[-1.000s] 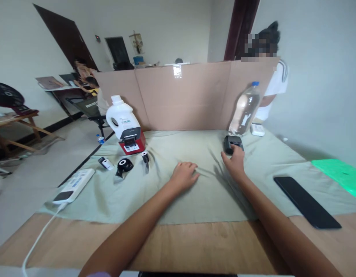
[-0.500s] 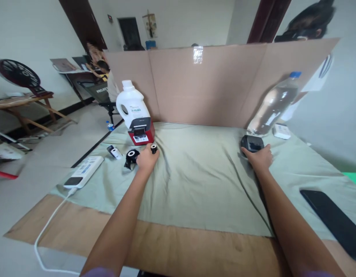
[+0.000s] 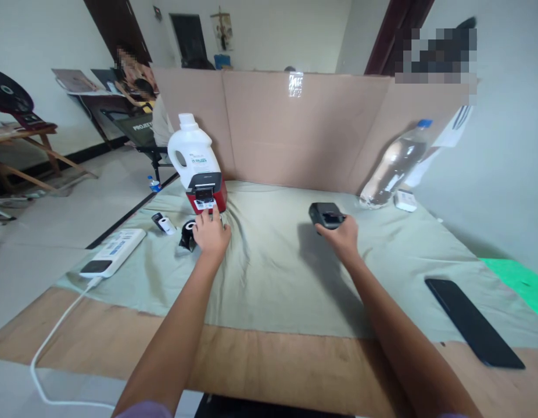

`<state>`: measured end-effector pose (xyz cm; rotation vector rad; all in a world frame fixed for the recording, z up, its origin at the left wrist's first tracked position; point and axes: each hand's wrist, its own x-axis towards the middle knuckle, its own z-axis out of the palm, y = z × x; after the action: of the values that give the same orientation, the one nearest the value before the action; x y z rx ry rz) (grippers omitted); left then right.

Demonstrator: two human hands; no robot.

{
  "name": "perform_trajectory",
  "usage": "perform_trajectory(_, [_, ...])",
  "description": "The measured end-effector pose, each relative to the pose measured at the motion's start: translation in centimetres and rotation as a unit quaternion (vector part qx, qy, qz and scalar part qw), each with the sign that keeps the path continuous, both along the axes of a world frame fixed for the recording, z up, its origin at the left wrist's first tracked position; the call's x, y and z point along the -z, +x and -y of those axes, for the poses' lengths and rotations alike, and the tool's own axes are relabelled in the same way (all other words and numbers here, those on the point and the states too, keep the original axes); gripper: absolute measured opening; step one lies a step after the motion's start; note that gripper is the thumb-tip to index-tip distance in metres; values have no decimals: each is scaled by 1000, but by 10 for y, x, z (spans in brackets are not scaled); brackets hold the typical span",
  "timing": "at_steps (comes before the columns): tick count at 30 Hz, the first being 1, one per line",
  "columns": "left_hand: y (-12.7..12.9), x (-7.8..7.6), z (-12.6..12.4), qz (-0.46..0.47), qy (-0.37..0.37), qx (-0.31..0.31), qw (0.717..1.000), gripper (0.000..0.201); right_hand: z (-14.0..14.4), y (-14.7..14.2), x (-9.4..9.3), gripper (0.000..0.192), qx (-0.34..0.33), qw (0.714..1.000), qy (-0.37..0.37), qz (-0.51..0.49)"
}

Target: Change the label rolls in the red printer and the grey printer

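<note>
My right hand [image 3: 342, 237] grips a small black device [image 3: 325, 214] and holds it a little above the green cloth [image 3: 278, 273], where its shadow falls. My left hand [image 3: 211, 233] rests on the cloth with curled fingers, its fingertips against the front of the red label printer [image 3: 207, 194]. The small black-and-white roll it took hold of is hidden under that hand. A black tape roll [image 3: 187, 233] lies just to its left.
A white jug [image 3: 191, 150] stands behind the printer and a water bottle [image 3: 393, 165] leans at the back right. A cardboard screen [image 3: 304, 128] closes the back. There is a power strip [image 3: 107, 259] at left and a black phone [image 3: 472, 322] at right. People sit beyond.
My right hand lifted the black device from beside the bottle and carried it left. My left hand closed on the small roll and moved up to the printer.
</note>
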<state>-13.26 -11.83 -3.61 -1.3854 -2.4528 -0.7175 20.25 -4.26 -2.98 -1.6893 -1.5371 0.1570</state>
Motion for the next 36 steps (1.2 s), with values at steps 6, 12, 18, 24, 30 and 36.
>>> perform_trajectory(6, [77,12,2,82,18,276,957,48,62,-79,13,73,15,999,-45,-9])
perform_trajectory(12, [98,32,3,141,-43,409,901,50,86,-102,31,85,34,998,-37,26])
perform_trajectory(18, [82,36,0,158,-59,425,889,46,89,-102,39,89,24,996,-79,35])
perform_trajectory(24, [82,37,-1,205,-63,411,886,44,90,-97,40,92,-2,997,-75,30])
perform_trajectory(30, [78,46,-6,248,-38,405,879,46,90,-92,36,96,-20,993,-99,63])
perform_trajectory(36, [78,50,-17,352,-13,406,843,40,89,-88,34,91,-40,992,-96,65])
